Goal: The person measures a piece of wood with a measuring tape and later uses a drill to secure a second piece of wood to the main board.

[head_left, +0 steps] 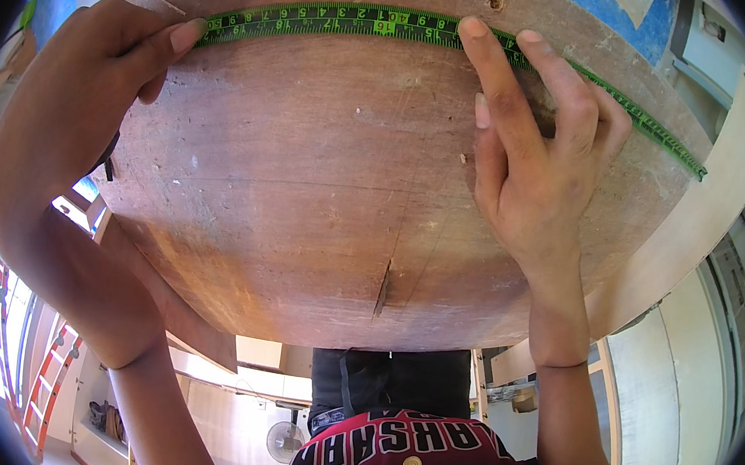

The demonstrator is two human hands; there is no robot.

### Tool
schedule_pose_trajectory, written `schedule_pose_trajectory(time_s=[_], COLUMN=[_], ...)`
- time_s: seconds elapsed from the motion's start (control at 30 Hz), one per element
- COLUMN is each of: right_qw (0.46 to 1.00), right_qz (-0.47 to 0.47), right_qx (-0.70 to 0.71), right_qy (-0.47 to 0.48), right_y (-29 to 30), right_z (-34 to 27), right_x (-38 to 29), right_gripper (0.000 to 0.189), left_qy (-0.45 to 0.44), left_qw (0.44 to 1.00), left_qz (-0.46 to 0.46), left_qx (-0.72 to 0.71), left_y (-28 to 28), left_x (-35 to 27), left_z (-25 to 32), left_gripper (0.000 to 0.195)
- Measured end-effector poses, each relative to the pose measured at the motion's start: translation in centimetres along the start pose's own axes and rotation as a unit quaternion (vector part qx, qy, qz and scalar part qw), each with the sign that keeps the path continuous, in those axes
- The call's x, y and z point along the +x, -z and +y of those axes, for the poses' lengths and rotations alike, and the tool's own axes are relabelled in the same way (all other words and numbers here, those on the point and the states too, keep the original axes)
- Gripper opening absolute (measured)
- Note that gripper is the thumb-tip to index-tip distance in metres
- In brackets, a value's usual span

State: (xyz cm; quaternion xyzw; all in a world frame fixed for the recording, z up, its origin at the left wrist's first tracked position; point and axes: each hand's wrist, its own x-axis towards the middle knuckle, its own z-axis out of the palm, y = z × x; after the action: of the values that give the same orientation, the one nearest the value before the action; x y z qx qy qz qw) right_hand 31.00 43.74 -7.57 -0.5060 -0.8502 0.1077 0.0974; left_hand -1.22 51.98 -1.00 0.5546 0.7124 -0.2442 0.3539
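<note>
A green and black measuring tape lies stretched across a worn plywood board, along the board's far side. At the tape's left part, my left hand pinches it between thumb and fingers; a dark object, perhaps the tape's case, is mostly hidden behind this hand. My right hand rests over the tape farther right, two fingertips touching it and the fingers spread. From there the tape runs on to its free end near the board's right edge. The board has a narrow slot near its close edge and a small hole beyond the tape.
A pale curved-looking wooden strip borders the board on the right. Below, to the left, stand an orange ladder and shelving with things on it. A fan is behind me, near a pale cabinet. Blue sheeting shows beyond the board.
</note>
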Motion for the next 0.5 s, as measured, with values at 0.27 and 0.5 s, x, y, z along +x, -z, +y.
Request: schedule_pose_trajectory(time_s=[0.27, 0.5], right_qw=[1.0, 0.999], right_qz=[0.015, 0.023], right_qx=[0.02, 0.022], right_qy=[-0.009, -0.006], right_y=[-0.22, -0.34], right_z=[0.01, -0.01], right_x=[0.14, 0.06], right_gripper=[0.052, 0.055], left_qy=[0.007, 0.014], left_qw=[1.0, 1.0], left_qz=[-0.022, -0.024], left_qx=[0.01, 0.008], left_y=[0.18, 0.19], left_x=[0.19, 0.01], left_z=[0.17, 0.3], left_gripper=[0.045, 0.045])
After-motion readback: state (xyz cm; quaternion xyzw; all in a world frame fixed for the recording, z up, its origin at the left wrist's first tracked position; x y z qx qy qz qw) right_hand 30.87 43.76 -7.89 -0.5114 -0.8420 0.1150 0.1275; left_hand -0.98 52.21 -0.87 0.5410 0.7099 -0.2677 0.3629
